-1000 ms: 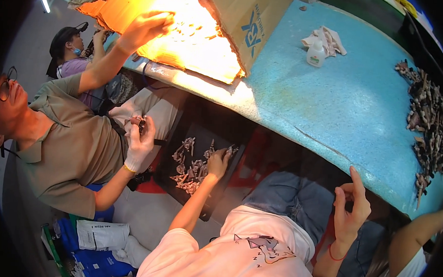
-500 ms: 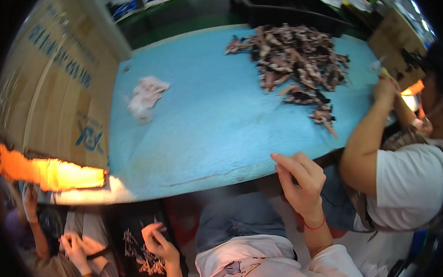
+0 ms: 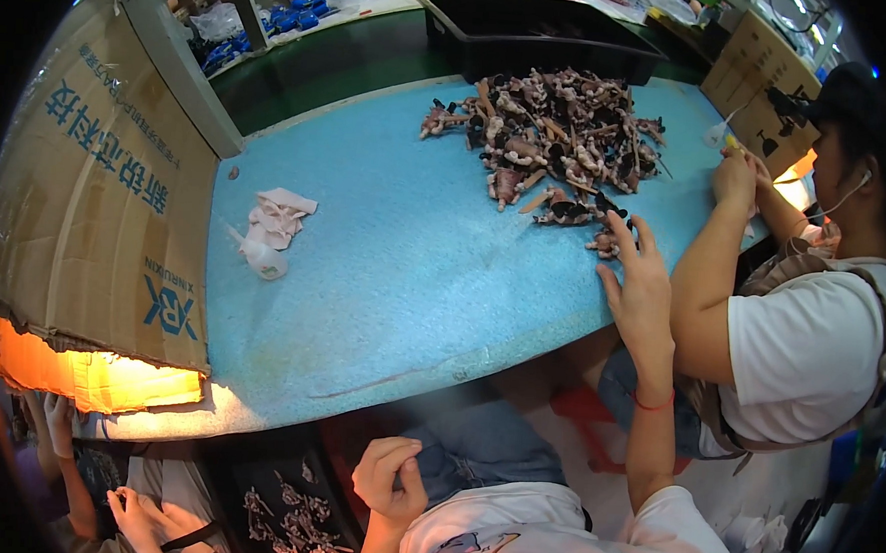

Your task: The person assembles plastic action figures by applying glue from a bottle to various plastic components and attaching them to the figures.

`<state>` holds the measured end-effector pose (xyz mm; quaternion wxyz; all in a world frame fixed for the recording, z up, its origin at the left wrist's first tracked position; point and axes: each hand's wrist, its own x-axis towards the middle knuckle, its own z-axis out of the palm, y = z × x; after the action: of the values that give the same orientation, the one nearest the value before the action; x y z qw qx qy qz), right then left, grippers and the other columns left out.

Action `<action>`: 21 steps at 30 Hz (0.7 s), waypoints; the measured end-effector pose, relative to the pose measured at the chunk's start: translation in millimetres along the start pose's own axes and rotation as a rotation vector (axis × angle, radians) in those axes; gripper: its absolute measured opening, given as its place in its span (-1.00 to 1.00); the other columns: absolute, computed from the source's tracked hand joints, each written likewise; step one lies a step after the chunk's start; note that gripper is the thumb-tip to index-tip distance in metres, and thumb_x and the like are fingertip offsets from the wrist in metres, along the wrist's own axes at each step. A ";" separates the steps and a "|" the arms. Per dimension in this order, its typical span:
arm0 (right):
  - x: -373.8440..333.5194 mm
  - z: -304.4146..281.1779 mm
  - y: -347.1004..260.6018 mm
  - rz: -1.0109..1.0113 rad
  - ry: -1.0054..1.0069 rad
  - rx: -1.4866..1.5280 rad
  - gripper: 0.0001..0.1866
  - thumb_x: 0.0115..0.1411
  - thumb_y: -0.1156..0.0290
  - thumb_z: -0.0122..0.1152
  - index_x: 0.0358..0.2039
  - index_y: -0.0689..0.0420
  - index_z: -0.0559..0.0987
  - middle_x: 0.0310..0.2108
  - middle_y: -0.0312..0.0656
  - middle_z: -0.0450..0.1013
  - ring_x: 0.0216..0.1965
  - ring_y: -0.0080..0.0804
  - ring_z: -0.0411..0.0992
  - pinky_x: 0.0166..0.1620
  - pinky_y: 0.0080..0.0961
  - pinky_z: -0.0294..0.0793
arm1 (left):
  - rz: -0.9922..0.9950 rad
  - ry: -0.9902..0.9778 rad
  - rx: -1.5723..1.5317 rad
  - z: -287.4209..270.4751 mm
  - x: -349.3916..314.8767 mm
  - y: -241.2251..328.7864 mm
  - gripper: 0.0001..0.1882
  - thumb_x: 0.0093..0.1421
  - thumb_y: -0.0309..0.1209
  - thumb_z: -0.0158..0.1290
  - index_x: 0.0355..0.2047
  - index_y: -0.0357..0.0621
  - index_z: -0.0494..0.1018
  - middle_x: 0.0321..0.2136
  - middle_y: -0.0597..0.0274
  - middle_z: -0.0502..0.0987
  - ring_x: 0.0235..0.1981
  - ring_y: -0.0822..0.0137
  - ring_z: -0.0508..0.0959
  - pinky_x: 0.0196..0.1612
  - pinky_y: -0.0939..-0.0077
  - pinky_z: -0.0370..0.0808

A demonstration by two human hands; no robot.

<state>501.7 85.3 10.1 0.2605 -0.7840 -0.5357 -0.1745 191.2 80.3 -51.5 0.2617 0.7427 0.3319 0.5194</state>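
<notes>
My right hand (image 3: 643, 287) reaches over the table's right part. Its thumb and fingers are apart around the near side of a small figurine (image 3: 603, 243) in brownish pink and black, partly covered by the fingers; contact cannot be made out. Just beyond lies a large heap of similar figurines (image 3: 556, 132), jumbled together. In front of my body, below the table edge, my left hand (image 3: 389, 479) is closed with fingers curled toward the thumb. Whatever it may hold is hidden. Left of it, a black tray (image 3: 243, 466) carries several scattered figurines.
On the blue tabletop (image 3: 365, 242), a crumpled cloth (image 3: 281, 216) and a small white bottle (image 3: 262, 257) lie at left. Cardboard (image 3: 107, 189) walls the left side. Behind the heap stands a black bin (image 3: 535, 46). At right sits a co-worker (image 3: 811, 336); another person's hands (image 3: 140, 521) show lower left.
My right hand has moved away from me, up to the nearest figurine, and its fingers have spread. My left hand has come off the black tray, rightward toward my lap.
</notes>
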 end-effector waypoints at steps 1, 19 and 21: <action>0.9 3.5 1.6 0.043 -0.019 0.023 -0.49 -0.05 0.57 0.15 -0.01 0.09 0.35 -0.04 0.11 0.22 -0.13 0.01 0.30 -0.14 -0.24 0.32 | -0.009 -0.032 -0.007 1.9 0.7 0.5 -0.93 0.05 -0.62 -0.09 -0.48 -0.31 0.40 -0.55 0.07 0.47 -0.54 0.29 0.47 -0.48 0.57 0.40; -23.4 -12.3 -62.9 0.473 -0.642 1.597 -0.69 0.25 0.41 -0.21 -0.11 0.34 0.37 -0.26 -0.03 0.44 -0.42 -0.36 0.49 -0.40 -0.56 0.55 | -0.327 -0.090 -0.397 43.5 66.0 36.2 -0.54 0.00 -0.57 0.08 -0.04 -0.30 0.30 -0.08 0.00 0.34 -0.18 0.20 0.46 -0.28 0.51 0.47; -23.4 -12.4 -75.5 0.466 -0.728 1.634 -0.69 0.25 0.41 -0.21 -0.08 0.33 0.32 -0.29 0.00 0.44 -0.45 -0.35 0.49 -0.43 -0.56 0.55 | -0.317 -0.155 -0.384 39.6 76.0 35.2 -0.48 0.05 -0.49 0.06 0.04 -0.27 0.22 0.02 0.04 0.20 -0.06 0.24 0.39 -0.17 0.50 0.46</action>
<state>422.9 82.3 23.8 0.5767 -0.4514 -0.3698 0.5717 254.7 114.0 6.9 0.5006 0.6555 0.3188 0.4670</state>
